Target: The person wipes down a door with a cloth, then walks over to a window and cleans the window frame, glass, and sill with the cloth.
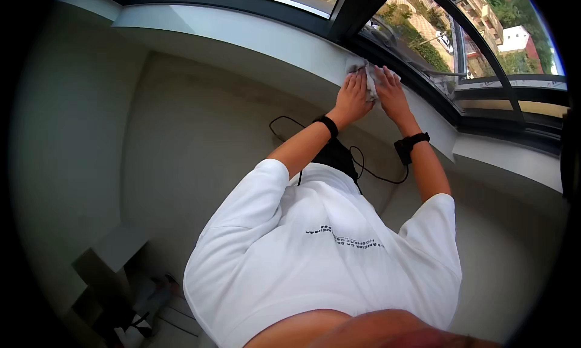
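A crumpled whitish cloth [371, 89] lies on the white window sill [284, 45], against the dark window frame. My left hand [354, 98] presses on the cloth's left part, fingers close together and pointing toward the window. Just to its right, my right hand [392, 95] grips the cloth's right side with its fingers bent over it. The cloth's underside is hidden. Each wrist wears a black band; the right one [411, 146] carries a small dark box.
Dark-framed window panes [417, 33] stand beyond the sill, with trees and buildings outside. A black cable [387, 180] loops by my waist. A pale box-like piece [121, 246] and some items on the floor are at lower left.
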Action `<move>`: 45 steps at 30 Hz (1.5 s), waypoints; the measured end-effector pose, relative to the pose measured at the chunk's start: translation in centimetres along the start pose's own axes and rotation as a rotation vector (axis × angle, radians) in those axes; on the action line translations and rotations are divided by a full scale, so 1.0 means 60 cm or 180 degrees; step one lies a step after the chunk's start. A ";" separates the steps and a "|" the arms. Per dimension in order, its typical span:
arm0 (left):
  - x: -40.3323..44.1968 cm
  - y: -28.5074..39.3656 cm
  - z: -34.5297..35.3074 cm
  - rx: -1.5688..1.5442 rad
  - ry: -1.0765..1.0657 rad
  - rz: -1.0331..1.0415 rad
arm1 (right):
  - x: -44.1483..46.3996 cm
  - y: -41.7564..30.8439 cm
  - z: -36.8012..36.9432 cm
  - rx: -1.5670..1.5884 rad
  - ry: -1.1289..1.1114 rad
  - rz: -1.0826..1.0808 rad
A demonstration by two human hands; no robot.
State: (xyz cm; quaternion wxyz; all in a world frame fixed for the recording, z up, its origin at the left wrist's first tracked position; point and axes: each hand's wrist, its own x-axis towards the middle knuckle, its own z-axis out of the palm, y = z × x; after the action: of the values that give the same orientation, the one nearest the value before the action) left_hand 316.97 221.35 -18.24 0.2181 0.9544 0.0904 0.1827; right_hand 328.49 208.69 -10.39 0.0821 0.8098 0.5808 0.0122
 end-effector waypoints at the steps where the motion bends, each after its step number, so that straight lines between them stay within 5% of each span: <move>1: 0.003 -0.036 -0.022 0.0024 -0.0116 -0.0201 | 0.036 -0.029 -0.037 -0.0063 0.0207 0.0031; 5: -0.006 -0.158 -0.119 0.0242 -0.0413 -0.0798 | 0.096 -0.083 -0.034 0.1415 -0.0040 0.0317; 8: -0.010 -0.229 -0.186 0.0376 -0.0467 -0.1069 | 0.166 -0.148 -0.034 0.1995 -0.0146 -0.0092; 10: -0.014 -0.268 -0.219 0.0346 -0.0525 -0.1214 | 0.213 -0.194 -0.021 0.1729 0.0323 -0.0046; 12: -0.029 -0.302 -0.233 0.0265 -0.0546 -0.1315 | 0.272 -0.222 -0.043 0.2321 0.0041 0.0241; 18: -0.038 -0.350 -0.309 -0.0028 -0.0615 -0.1216 | 0.368 -0.245 -0.010 0.3413 0.0739 -0.0104; 24: -0.044 -0.393 -0.354 -0.0178 -0.0589 -0.0793 | 0.399 -0.241 0.016 0.4715 0.0240 0.0217; 27: -0.038 -0.433 -0.388 -0.0263 -0.0762 -0.0768 | 0.374 -0.257 -0.054 0.3391 0.0536 0.0442; 32: -0.005 -0.483 -0.434 -0.0297 -0.1482 -0.1141 | 0.375 -0.264 -0.072 0.3106 0.0550 0.0592; 41: 0.054 -0.465 -0.404 -0.0522 -0.1109 0.1017 | 0.371 -0.258 -0.039 0.2223 0.1010 0.1341; 45: 0.080 -0.439 -0.350 -0.1040 -0.1402 0.1239 | 0.355 -0.275 -0.060 0.1823 0.1259 0.1848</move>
State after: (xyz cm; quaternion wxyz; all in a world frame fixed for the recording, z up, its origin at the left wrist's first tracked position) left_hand 310.77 254.03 -10.99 0.3435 0.9228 -0.1733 0.0223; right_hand 319.51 234.34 -10.90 -0.2645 0.9113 0.3142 0.0280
